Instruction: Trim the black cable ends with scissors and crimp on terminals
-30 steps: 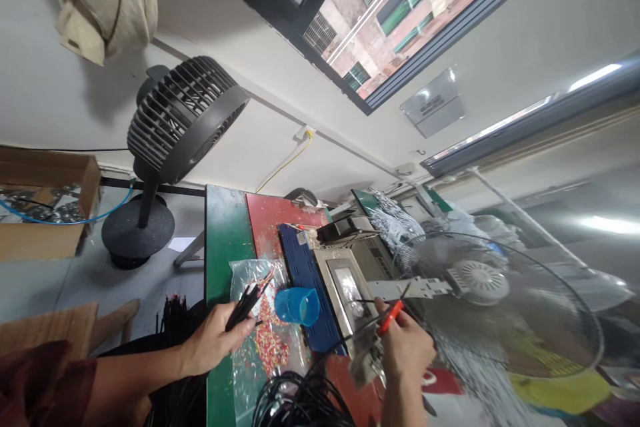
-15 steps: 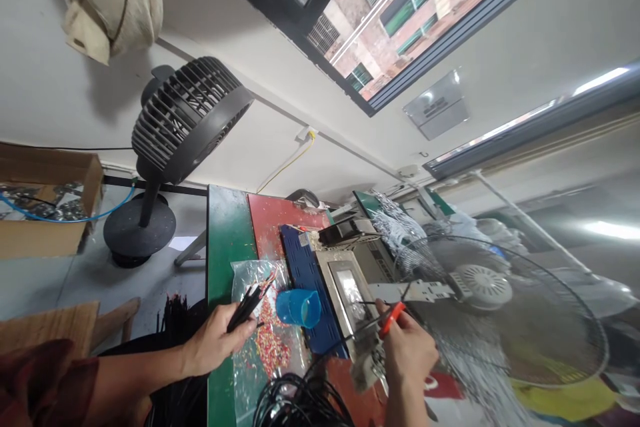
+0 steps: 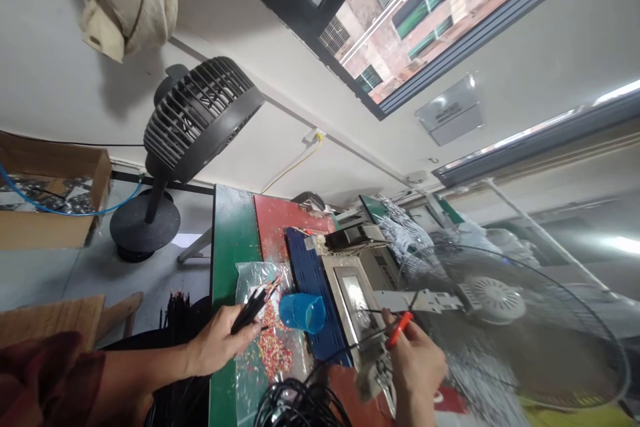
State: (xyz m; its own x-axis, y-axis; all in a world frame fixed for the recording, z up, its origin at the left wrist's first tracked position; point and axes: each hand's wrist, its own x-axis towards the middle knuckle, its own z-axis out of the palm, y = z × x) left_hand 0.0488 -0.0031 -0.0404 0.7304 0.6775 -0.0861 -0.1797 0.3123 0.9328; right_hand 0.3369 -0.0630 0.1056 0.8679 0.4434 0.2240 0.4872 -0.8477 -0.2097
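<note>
My left hand (image 3: 220,340) is closed round a bundle of black cables (image 3: 250,309) whose ends show thin coloured wires. The bundle is over a clear plastic bag (image 3: 245,373) strewn with small red and yellow bits (image 3: 274,352). My right hand (image 3: 417,360) grips a red-handled tool (image 3: 400,329); its working end is hard to make out. A black cable (image 3: 350,345) runs to that hand from a coil of black cable (image 3: 300,405) at the bottom. A blue cup (image 3: 303,312) lies between my hands, its mouth facing right.
Behind the cup is a blue machine (image 3: 315,280) with a framed panel. A caged fan (image 3: 500,300) stands at the right, a dark fan (image 3: 200,113) at the left. A cardboard box (image 3: 50,230) sits far left. The green table's (image 3: 225,233) left edge runs beside my left forearm.
The view has shifted, so most things appear slightly further right. Both hands keep their holds, the left on the cable bundle and the right on the red-handled tool.
</note>
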